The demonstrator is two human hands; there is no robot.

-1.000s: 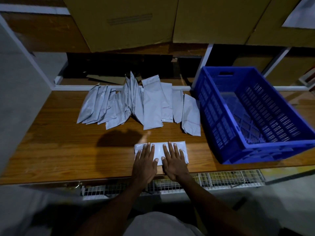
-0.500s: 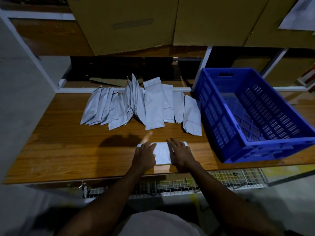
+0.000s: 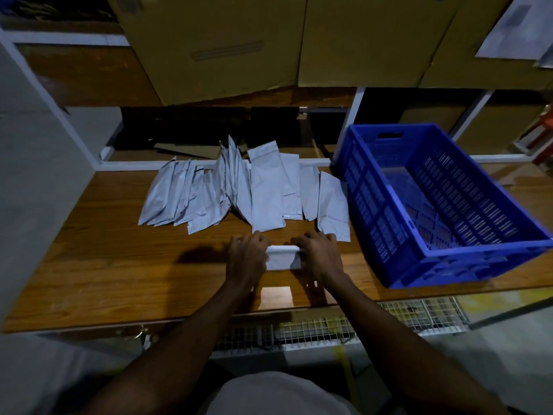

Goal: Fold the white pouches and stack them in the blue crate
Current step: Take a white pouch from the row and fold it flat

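The hands, which had lain flat on the pouch (image 3: 282, 259), curled round its ends: left hand (image 3: 247, 260), right hand (image 3: 321, 259). The pouch looked narrower, its far edge rolled over.

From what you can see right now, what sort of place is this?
Probably a warehouse packing station: big cardboard boxes on white-framed shelving, a row of white pouches on the wooden workbench, and a blue crate waiting alongside.
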